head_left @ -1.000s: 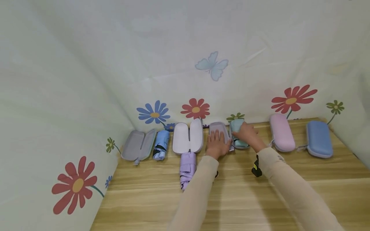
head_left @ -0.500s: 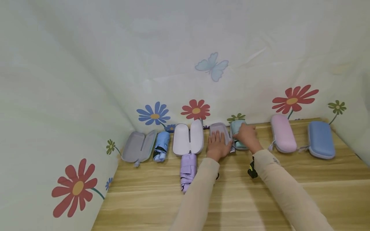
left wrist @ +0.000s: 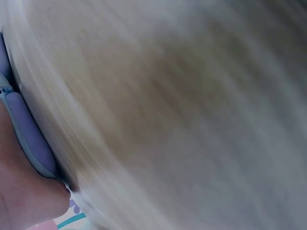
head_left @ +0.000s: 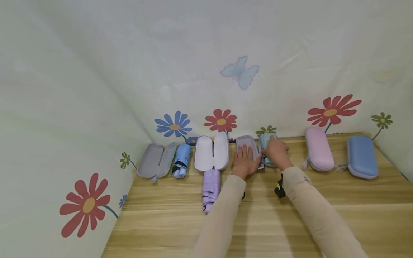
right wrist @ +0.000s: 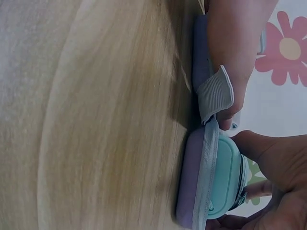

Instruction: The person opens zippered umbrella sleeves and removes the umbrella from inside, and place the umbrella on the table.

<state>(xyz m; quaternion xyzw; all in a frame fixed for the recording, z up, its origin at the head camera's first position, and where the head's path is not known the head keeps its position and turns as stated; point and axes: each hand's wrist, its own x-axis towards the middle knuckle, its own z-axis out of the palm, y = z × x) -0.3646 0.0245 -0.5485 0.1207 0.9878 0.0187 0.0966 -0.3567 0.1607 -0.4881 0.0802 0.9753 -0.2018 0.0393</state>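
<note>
Left hand [head_left: 244, 164] flat, its fingers extended and slightly spread over the grey-lined half of an open case [head_left: 246, 140]; right hand [head_left: 276, 152] curled round a teal folded umbrella [right wrist: 226, 177], which lies in the case's other half. In the right wrist view the thumb and some fingers show about the umbrella; the remaining fingertips are hidden. A grey tab [right wrist: 216, 96] stands up between the hands. The left wrist view is largely blurred, with only part of a hand and the case's purple shell legible at its edge. To the left on the bench [head_left: 155, 218]: an open white-lined case [head_left: 204, 154]; below it a lilac folded umbrella [head_left: 211, 186], its lower end partly covered by the left sleeve [head_left: 219, 222]; then a blue folded umbrella [head_left: 182, 159] and an open grey case [head_left: 150, 162]. To the right: closed pink [head_left: 319, 148] and blue [head_left: 362, 156] cases. Behind, a flower-printed curtain [head_left: 180, 82], cut off by the frame.
</note>
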